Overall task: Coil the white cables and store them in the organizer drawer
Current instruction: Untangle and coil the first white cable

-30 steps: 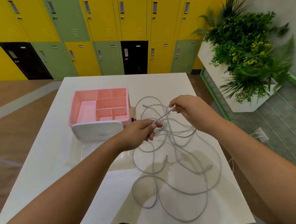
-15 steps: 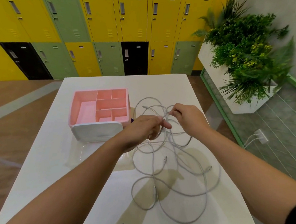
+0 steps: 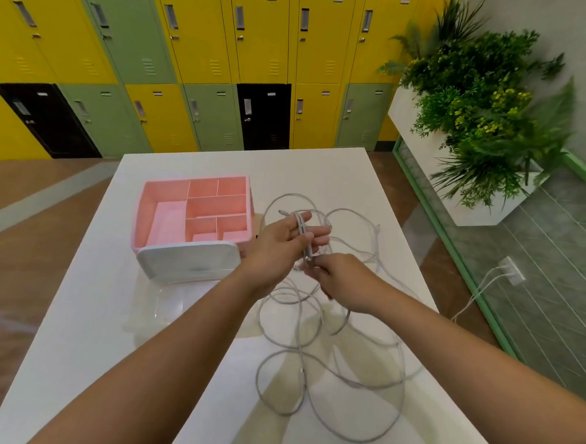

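**Lockers at the back, loose cable up front: a small coil sits on your left hand**

Yellow, green and black lockers line the wall beyond the white table. On it the white cables lie in 1 loose tangle of overlapping loops, to the right of the pink organizer. Your left hand is raised over the far part of that tangle. Its fingers are straight and slightly spread, with a few turns of cable lying across them. Whether the thumb clamps those turns cannot be told. Your right hand, just below, pinches the same strand between curled fingertips.

Judged from how it drapes, the cable is light, limp and smooth-jacketed. It will hold no shape unaided, and turns may slide off straight fingers if tension drops. Loops crossing on the table look likely to snag. Feed from the free strand nearest your right hand, gripping the cord itself and not the small plugs at its ends. None of the cable is in the organizer yet.
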`<action>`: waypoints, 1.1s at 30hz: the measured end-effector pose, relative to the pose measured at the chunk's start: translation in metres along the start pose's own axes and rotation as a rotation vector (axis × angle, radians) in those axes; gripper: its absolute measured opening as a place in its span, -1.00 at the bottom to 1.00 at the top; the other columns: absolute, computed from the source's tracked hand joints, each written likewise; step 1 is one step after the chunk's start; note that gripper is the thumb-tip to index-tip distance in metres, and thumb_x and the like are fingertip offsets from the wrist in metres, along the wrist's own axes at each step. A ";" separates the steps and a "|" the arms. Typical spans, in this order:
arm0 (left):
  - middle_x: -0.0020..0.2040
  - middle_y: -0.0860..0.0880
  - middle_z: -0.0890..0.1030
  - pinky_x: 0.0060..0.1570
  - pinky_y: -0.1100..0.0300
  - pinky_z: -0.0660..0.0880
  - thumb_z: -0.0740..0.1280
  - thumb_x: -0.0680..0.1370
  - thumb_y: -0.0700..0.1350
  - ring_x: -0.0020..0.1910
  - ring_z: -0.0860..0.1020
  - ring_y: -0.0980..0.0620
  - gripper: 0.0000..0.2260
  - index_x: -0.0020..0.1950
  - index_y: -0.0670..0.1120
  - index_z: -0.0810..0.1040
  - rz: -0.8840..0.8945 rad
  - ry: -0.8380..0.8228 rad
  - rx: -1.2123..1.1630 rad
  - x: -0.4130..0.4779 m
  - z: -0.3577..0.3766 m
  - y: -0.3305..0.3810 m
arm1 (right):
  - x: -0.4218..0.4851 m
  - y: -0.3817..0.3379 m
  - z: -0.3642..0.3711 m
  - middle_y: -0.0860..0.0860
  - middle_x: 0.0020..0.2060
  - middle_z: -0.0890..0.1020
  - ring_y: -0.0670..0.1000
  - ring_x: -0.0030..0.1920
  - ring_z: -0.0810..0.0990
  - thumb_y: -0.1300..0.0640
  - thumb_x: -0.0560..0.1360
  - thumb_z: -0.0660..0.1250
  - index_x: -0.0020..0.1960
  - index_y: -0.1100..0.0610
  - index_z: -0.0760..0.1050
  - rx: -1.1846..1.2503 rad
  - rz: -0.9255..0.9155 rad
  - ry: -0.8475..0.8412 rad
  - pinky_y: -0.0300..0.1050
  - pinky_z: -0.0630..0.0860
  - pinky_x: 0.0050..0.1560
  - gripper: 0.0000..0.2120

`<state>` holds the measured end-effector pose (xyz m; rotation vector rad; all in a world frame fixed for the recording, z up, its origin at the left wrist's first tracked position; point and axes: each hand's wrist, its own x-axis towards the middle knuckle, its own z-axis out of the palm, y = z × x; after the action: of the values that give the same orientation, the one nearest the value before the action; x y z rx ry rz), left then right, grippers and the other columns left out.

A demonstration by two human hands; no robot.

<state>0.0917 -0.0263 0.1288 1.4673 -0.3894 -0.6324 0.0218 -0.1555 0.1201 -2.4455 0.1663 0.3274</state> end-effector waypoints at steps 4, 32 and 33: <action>0.16 -0.01 0.62 0.24 0.12 0.51 0.17 0.64 -0.31 0.12 0.62 0.12 -0.62 0.47 -0.21 0.29 0.046 0.069 0.214 0.005 -0.002 -0.011 | -0.010 -0.012 -0.006 -0.04 -0.34 0.47 0.01 -0.30 0.50 0.12 0.64 0.15 0.29 0.16 0.34 -0.090 0.009 -0.203 -0.04 0.45 -0.16 -0.75; -0.06 0.20 0.65 -0.05 0.50 0.43 0.17 0.66 -0.12 -0.07 0.58 0.36 -0.79 0.18 -0.06 0.57 0.057 -0.252 0.659 -0.014 -0.005 0.003 | -0.006 -0.012 -0.069 -0.08 -0.27 0.59 0.02 -0.22 0.52 0.10 0.61 0.10 0.02 0.00 0.42 -0.535 -0.231 0.179 -0.07 0.40 -0.29 -0.87; -0.06 0.19 0.65 -0.08 0.52 0.42 0.16 0.67 -0.14 -0.09 0.57 0.37 -0.79 0.18 -0.08 0.57 0.058 -0.255 0.655 -0.014 -0.006 0.002 | -0.004 -0.011 -0.070 -0.07 -0.25 0.60 0.04 -0.21 0.53 0.09 0.61 0.11 0.02 0.01 0.42 -0.542 -0.233 0.194 -0.06 0.41 -0.29 -0.88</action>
<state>0.0848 -0.0125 0.1321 1.9884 -0.8957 -0.6805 0.0335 -0.1904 0.1803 -2.9950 -0.1457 0.0273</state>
